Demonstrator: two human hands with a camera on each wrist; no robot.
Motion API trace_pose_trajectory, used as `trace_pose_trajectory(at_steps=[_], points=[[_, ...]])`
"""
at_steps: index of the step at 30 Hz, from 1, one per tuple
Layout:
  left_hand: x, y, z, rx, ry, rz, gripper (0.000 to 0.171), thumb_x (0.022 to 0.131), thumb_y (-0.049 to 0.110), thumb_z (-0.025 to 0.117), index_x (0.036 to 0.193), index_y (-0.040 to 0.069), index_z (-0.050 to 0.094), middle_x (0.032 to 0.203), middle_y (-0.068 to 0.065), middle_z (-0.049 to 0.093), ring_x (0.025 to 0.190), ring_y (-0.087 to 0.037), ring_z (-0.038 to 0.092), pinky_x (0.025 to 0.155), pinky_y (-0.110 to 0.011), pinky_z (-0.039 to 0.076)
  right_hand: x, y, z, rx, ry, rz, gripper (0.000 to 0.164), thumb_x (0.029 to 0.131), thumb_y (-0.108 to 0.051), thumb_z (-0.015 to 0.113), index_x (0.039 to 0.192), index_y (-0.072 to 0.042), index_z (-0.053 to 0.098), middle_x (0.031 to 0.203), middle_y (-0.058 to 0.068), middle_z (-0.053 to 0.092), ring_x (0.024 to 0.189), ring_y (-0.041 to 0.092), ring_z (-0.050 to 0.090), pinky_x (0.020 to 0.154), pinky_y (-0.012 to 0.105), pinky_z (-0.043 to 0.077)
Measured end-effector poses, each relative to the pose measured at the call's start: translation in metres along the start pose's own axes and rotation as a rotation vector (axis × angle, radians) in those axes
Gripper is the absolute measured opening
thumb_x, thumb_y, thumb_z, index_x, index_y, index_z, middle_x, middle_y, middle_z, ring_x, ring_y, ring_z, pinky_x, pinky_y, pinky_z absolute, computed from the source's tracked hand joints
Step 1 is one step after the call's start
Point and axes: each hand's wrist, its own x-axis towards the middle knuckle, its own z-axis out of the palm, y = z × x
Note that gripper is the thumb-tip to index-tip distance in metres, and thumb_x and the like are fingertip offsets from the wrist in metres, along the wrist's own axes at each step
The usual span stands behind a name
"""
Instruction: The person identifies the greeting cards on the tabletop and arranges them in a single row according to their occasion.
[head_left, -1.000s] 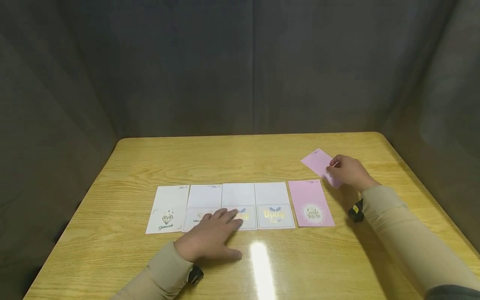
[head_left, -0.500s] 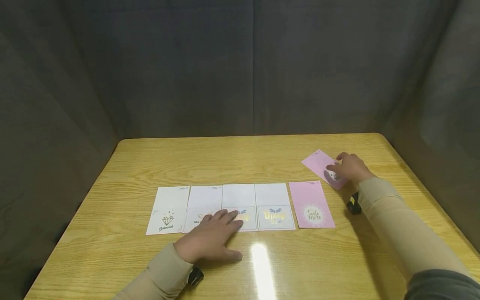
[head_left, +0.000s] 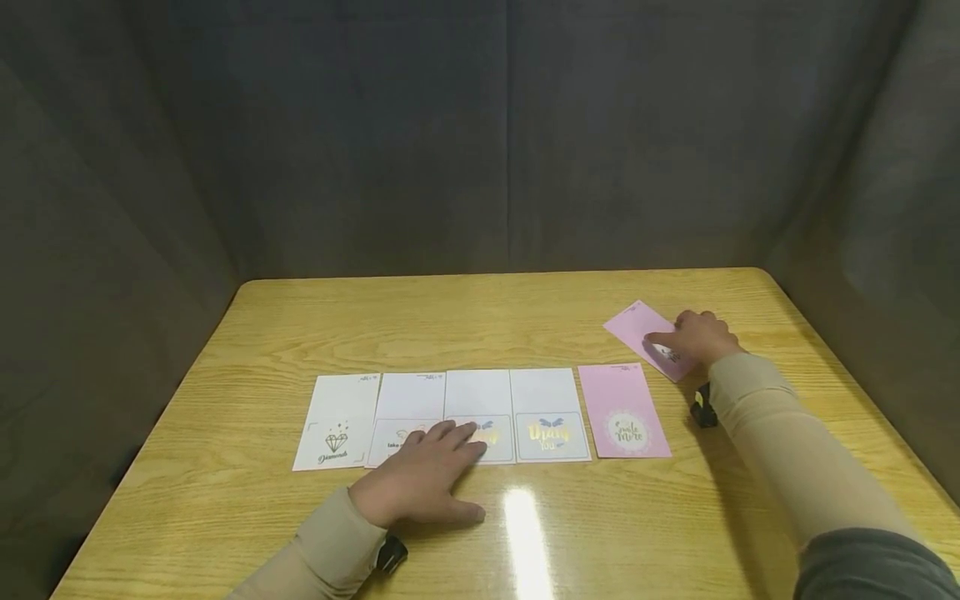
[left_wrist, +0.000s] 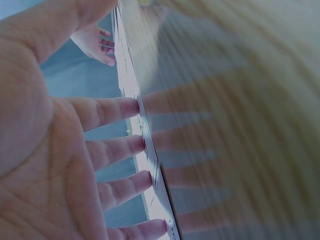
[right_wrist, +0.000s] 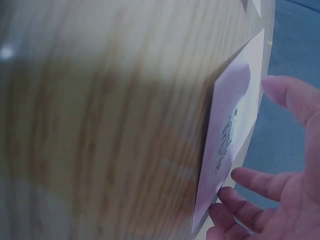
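Observation:
My left hand [head_left: 427, 475] rests with fingers spread on two white cards in a row: a "take..." card [head_left: 411, 396] and a "thank you" card [head_left: 480, 392], partly covered by the fingers. In the left wrist view, the fingertips touch the cards' near edge. At the far right, my right hand [head_left: 701, 337] is spread over a tilted pink card [head_left: 633, 323] lying on the table. The right wrist view shows the thumb held off this card [right_wrist: 232, 125], with the other fingertips near or at its edge. Whether they touch it I cannot tell.
On the wooden table [head_left: 420, 321], the row also includes a diamond card [head_left: 341, 408] at the left, another "thank you" card [head_left: 551, 400], and an upright pink "Smile More" card [head_left: 615, 396]. A dark curtain [head_left: 375, 150] surrounds the table's back and sides.
My right thumb and fingers have parted over the tilted pink card, showing more of its print, and the right forearm has shifted slightly left. The left hand stays put.

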Motion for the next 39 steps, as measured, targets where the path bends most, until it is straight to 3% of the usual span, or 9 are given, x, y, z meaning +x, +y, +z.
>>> trace_pose_trajectory(at_steps=[6,11,25,32,39], points=[[-0.002,0.002,-0.002,-0.018,0.000,-0.002,0.082,0.088,0.052,0.077,0.153,0.008,0.050,0.164,-0.014,0.034,0.150,-0.042,0.028,0.116,-0.066,0.026,0.002,-0.001,0.003,-0.028,0.005,0.007,0.091,0.094,-0.062,0.059,0.135,0.018,0.047,0.126,0.041,0.045,0.113,0.056,0.045,0.094,0.067,0.043],[-0.001,0.002,-0.002,-0.020,0.001,0.001,0.082,0.088,0.052,0.077,0.153,0.008,0.050,0.165,-0.014,0.033,0.150,-0.042,0.028,0.116,-0.065,0.026,0.001,-0.004,0.004,-0.025,0.010,0.024,0.087,0.091,-0.059,0.065,0.133,0.015,0.048,0.124,0.039,0.045,0.112,0.055,0.044,0.093,0.067,0.043],[0.001,0.000,-0.004,-0.010,0.003,0.001,0.082,0.088,0.052,0.076,0.153,0.008,0.050,0.165,-0.014,0.034,0.150,-0.042,0.028,0.116,-0.066,0.026,0.006,-0.006,-0.002,0.031,-0.010,0.072,0.096,0.091,-0.052,0.072,0.139,0.023,0.035,0.128,0.041,0.048,0.111,0.051,0.048,0.097,0.063,0.045],[0.002,-0.001,-0.001,-0.007,-0.001,-0.007,0.084,0.087,0.053,0.076,0.153,0.009,0.049,0.165,-0.014,0.034,0.150,-0.041,0.027,0.116,-0.066,0.025,0.007,-0.002,-0.002,0.102,0.020,0.085,0.078,0.093,-0.040,0.073,0.133,0.017,0.039,0.118,0.032,0.054,0.099,0.041,0.052,0.085,0.053,0.049],[0.002,0.000,-0.002,-0.008,0.001,-0.001,0.083,0.088,0.053,0.076,0.153,0.008,0.050,0.164,-0.014,0.034,0.150,-0.041,0.028,0.116,-0.066,0.026,0.008,0.004,-0.004,0.129,0.051,0.105,0.063,0.095,-0.032,0.072,0.129,0.014,0.047,0.117,0.030,0.057,0.099,0.040,0.054,0.088,0.052,0.048]])
